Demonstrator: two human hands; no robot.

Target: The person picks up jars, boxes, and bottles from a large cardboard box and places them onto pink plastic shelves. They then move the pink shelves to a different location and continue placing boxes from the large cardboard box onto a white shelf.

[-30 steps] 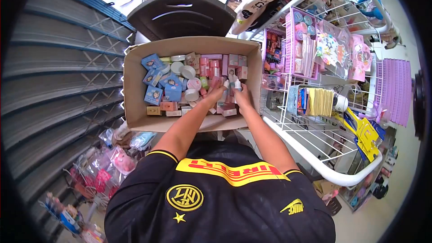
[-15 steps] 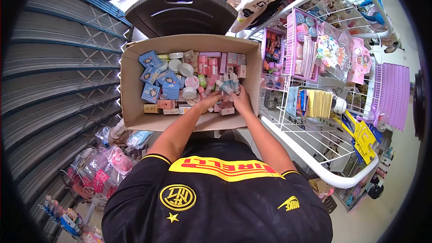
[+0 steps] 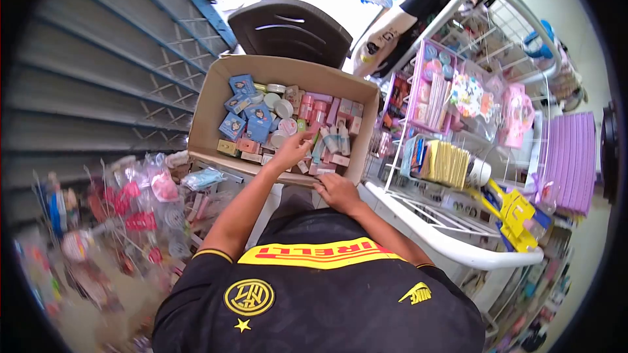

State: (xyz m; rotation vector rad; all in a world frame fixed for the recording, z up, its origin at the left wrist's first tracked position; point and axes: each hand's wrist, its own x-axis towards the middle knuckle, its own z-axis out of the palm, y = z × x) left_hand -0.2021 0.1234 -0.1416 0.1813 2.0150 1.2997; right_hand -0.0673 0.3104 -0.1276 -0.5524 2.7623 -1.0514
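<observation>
A cardboard box (image 3: 294, 70) stands before me, filled with small packaged goods. Inside it, blue boxes (image 3: 259, 123) lie at the left, white round jars (image 3: 284, 109) in the middle, and pink bottles (image 3: 307, 105) beyond my fingers. My left hand (image 3: 292, 151) hovers over the near middle of the contents, fingers apart, with nothing visible in it. Several whitish tubes (image 3: 331, 140) lie to its right, among pale pink cartons (image 3: 339, 159). At the box's near edge, my right hand (image 3: 337, 191) has its fingers curled over the rim.
A dark plastic chair (image 3: 288, 32) stands behind the box. To the right is a white wire rack (image 3: 438, 248) with purple baskets (image 3: 419, 85) and yellow packets (image 3: 446, 163). A metal shutter (image 3: 98, 85) runs along the left, above bagged goods (image 3: 163, 186).
My right hand has left the whitish tubes and come back to the box's near rim. The tubes now lie on the contents. My left hand has shifted slightly left; the view has turned.
</observation>
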